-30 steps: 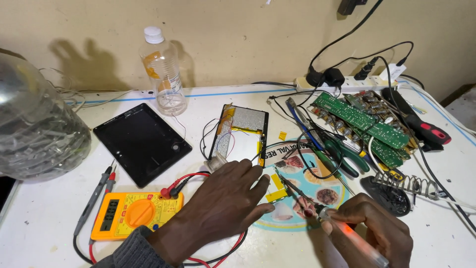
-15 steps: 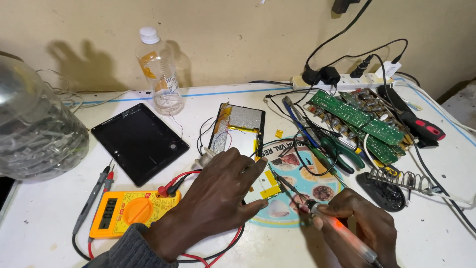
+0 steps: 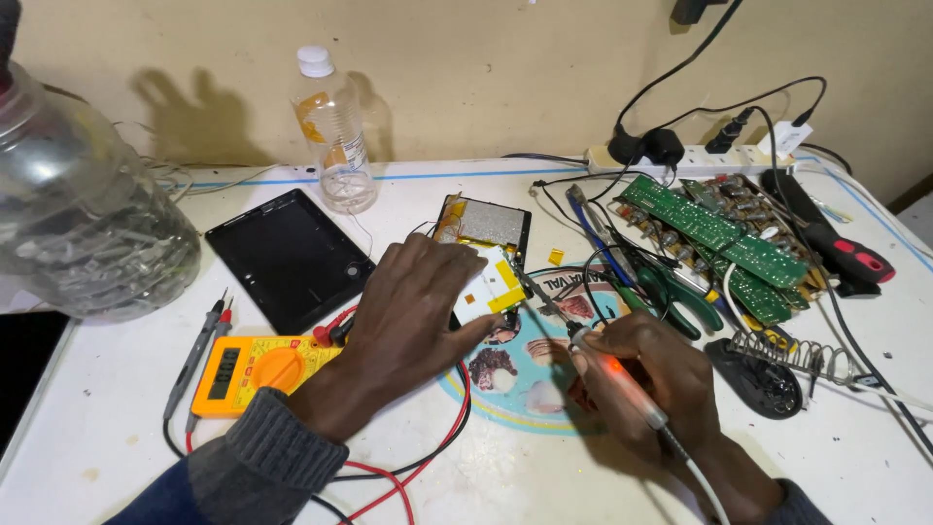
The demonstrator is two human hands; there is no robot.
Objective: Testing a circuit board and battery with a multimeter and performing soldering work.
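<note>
Multimeter [image 3: 260, 370], black tablet [image 3: 290, 255], pliers [image 3: 671, 292] around the hands.

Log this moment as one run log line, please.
left hand: pressed flat on opened tablet | right hand: gripping orange-lit soldering iron, tip at tablet edge | nearby: yellow multimeter

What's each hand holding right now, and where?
Right hand grips the soldering iron by its handle. Left hand grips nothing; it presses flat on the opened tablet.

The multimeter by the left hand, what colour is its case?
Yellow-orange multimeter, seen best in the head view.
</note>
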